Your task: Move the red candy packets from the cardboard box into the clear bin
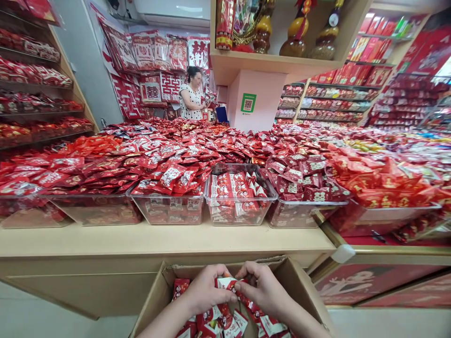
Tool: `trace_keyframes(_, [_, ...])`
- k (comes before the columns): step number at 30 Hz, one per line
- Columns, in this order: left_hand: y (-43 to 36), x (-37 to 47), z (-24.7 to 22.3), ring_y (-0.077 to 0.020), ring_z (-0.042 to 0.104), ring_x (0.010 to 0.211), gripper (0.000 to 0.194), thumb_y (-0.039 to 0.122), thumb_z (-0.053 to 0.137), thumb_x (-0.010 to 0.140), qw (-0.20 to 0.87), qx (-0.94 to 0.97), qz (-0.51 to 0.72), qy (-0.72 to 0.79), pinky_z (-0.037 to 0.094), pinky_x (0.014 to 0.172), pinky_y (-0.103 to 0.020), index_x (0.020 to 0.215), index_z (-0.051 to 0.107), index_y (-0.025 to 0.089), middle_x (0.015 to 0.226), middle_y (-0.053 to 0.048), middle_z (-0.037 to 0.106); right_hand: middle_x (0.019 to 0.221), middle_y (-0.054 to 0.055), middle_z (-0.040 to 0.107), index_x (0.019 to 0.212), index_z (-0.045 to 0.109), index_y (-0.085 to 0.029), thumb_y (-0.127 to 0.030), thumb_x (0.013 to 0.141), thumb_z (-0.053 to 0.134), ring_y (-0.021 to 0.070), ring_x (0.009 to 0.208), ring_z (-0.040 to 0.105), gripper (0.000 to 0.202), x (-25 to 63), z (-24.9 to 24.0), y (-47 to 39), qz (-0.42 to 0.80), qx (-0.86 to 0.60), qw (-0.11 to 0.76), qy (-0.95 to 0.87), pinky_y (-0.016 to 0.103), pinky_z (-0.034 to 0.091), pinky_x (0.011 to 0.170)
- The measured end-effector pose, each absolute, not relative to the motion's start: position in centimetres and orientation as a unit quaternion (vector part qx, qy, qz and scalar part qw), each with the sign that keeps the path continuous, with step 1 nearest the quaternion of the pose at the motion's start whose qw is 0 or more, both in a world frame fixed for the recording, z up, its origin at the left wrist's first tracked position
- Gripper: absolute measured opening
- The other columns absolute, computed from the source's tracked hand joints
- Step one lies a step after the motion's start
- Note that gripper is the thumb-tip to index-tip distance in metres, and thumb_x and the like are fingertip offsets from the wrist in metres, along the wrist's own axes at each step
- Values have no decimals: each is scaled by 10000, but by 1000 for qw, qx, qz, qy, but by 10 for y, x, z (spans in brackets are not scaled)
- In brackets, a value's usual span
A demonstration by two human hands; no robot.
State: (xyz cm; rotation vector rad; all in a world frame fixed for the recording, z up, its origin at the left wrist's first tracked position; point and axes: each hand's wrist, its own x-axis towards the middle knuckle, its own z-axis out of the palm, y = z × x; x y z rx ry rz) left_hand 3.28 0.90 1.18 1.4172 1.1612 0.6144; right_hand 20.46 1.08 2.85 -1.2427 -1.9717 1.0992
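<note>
Between my two hands, over an open cardboard box (pixel 299 291), is a small red and white candy packet (pixel 225 283). My left hand (pixel 207 288) pinches its left side between thumb and fingers. On its right side, the thumb and fingers of my right hand (pixel 259 284) close in the same way. Loose red and white packets (pixel 234 324) lie in the box below my wrists. Straight ahead on the counter stands a clear plastic bin (pixel 241 206) holding similar packets in neat rows, lower than the heaps in the bins beside it.
More clear bins (pixel 167 209) heaped with red packets line the edge of the wooden counter (pixel 162 239). A person (pixel 190 96) in a dotted top stands behind the heaps. An overhanging shelf (pixel 275 63) holds gourd-shaped ornaments. Stocked racks (pixel 35 84) rise at the left.
</note>
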Motion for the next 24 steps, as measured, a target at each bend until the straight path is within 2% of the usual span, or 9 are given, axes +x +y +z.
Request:
trace_keyframes(4, [9,32,14,-88,380,539,250,211,705,487,536,622,261,508,297,499,-180,651,529,144,541,85,446,659,-11,595,750,590,-157,-217,680,538,100,601,501,106,203,26,9,406,-458,269,-744,181,357,531])
trace_keyframes(7, [11,29,14,-96,418,577,257,254,677,556,570,613,292,463,326,540,-185,741,535,146,604,63,495,638,-7,602,688,604,-167,-218,711,505,109,603,516,114,207,41,7,346,-473,257,-769,193,365,553])
trace_keyframes(10, [14,26,10,-103,454,613,298,302,627,630,594,594,330,430,354,582,-200,861,514,152,695,29,542,673,10,614,717,611,-179,-271,753,467,121,633,534,175,219,80,12,266,-480,297,-781,202,380,579])
trace_keyframes(14, [17,24,3,-92,431,568,234,293,576,675,567,602,335,452,348,558,-200,847,518,145,641,37,513,645,21,614,769,605,-183,-381,752,447,127,562,525,253,234,154,43,95,-555,364,-741,215,375,529])
trace_keyframes(16, [16,25,1,-91,421,568,204,270,565,675,551,615,325,461,348,559,-200,829,531,140,623,43,489,630,30,613,736,604,-184,-396,734,451,147,568,536,262,235,183,68,-13,-611,321,-723,234,375,536])
trace_keyframes(18, [15,26,0,-95,420,576,187,257,552,673,533,627,315,473,352,563,-203,816,543,136,623,41,477,666,57,620,708,607,-179,-370,722,449,187,637,561,249,230,200,93,-87,-648,235,-720,260,385,557])
trace_keyframes(21, [12,27,-2,-99,424,577,162,232,535,662,506,643,302,489,358,560,-204,789,559,134,619,38,475,778,104,625,749,618,-165,-302,715,438,232,742,578,229,217,206,121,-123,-673,109,-721,286,407,583])
trace_keyframes(24, [10,27,-4,-101,433,564,142,206,520,651,487,662,287,492,357,545,-198,767,571,142,600,40,482,864,133,617,830,615,-152,-238,715,434,241,803,580,231,207,203,134,-120,-676,43,-726,295,424,624])
